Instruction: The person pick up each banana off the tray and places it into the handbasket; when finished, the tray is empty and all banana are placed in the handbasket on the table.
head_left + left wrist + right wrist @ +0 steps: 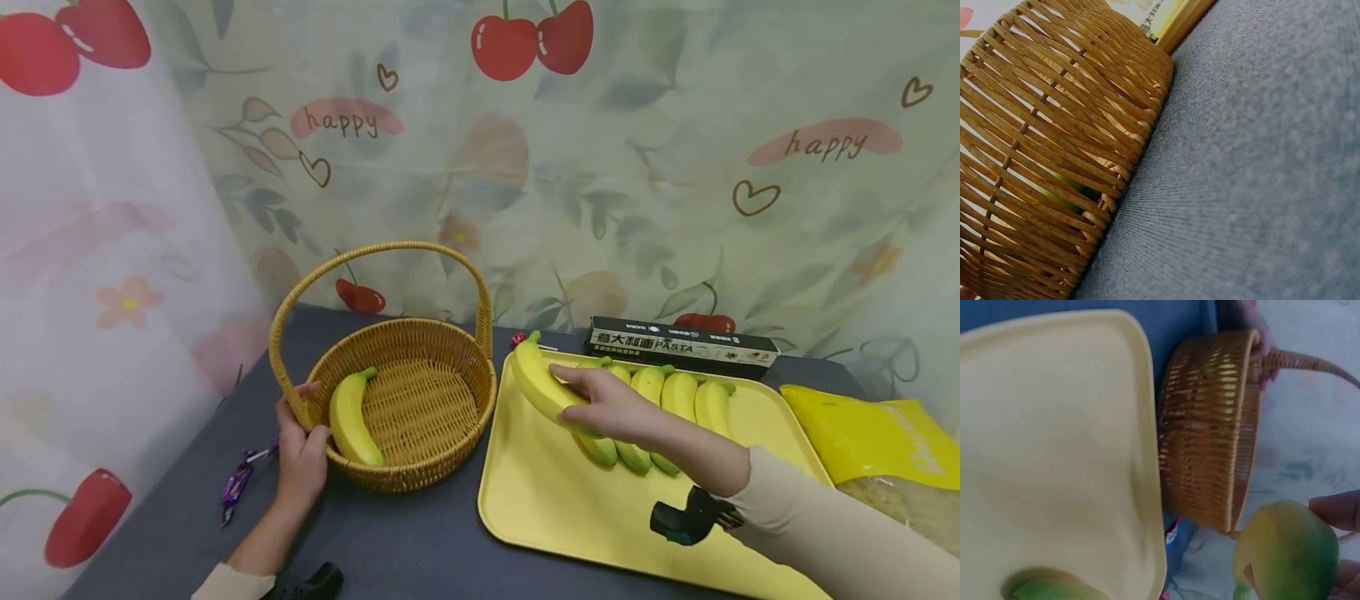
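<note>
My right hand (607,404) grips a yellow banana (538,382) above the left part of a yellow tray (517,508). In the right wrist view the banana's greenish end (1291,550) shows between thumb and fingers. My left hand (302,450) holds the wicker basket (408,477) at the left foot of its handle. One banana (351,421) lies inside the basket, against its left wall. Several more bananas (678,398) lie in a row on the tray, partly hidden behind my right hand and forearm.
Behind the tray stands a black pasta box (682,346). A yellow bag (877,433) lies right of the tray. Purple-wrapped candy (237,487) lies left of the basket, and a small red wrapped candy (517,340) sits behind the tray. A printed curtain (600,208) hangs behind the dark tabletop.
</note>
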Demonstrator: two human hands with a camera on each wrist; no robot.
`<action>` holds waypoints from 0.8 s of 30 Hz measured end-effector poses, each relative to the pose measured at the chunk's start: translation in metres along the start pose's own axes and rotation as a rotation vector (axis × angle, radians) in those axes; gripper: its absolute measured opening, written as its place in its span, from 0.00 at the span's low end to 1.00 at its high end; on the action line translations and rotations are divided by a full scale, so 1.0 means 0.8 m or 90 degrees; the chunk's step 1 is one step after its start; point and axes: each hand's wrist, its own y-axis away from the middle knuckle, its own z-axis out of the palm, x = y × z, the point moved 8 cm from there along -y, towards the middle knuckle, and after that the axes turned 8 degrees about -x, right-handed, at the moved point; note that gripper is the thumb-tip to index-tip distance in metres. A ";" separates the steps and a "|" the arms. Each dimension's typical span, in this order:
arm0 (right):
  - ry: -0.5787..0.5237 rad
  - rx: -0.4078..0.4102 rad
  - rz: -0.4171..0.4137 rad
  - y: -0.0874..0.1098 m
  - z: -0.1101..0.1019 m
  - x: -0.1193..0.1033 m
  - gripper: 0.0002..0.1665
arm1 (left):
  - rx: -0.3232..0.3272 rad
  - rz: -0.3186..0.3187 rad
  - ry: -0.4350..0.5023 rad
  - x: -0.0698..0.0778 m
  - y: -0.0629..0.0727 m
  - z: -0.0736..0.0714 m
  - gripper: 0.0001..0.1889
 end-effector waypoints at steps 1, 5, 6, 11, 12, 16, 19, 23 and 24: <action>-0.012 -0.003 0.001 0.003 0.001 -0.003 0.40 | 0.000 0.002 0.001 0.001 0.000 0.000 0.27; -0.041 -0.015 -0.012 0.012 0.005 -0.018 0.40 | -0.001 0.009 0.006 0.002 0.000 0.001 0.27; -0.047 -0.018 -0.018 0.014 0.007 -0.022 0.40 | 0.000 0.012 0.008 0.002 0.000 0.001 0.27; -0.063 -0.046 -0.063 0.013 0.019 -0.046 0.40 | 0.004 0.016 0.011 0.000 0.000 0.001 0.27; -0.064 -0.051 -0.071 0.012 0.022 -0.051 0.40 | 0.005 0.016 0.012 0.000 0.000 0.001 0.27; -0.076 -0.075 -0.097 0.001 0.035 -0.069 0.40 | 0.005 0.013 0.006 -0.002 0.000 0.000 0.27; -0.078 -0.092 -0.101 -0.013 0.044 -0.077 0.39 | 0.003 0.009 0.007 -0.003 -0.001 0.000 0.27; -0.052 -0.108 -0.079 -0.036 0.058 -0.087 0.39 | -0.003 -0.001 0.006 -0.006 -0.001 -0.001 0.28; -0.046 -0.110 -0.068 -0.043 0.061 -0.090 0.39 | -0.003 -0.003 0.006 -0.006 -0.001 -0.001 0.28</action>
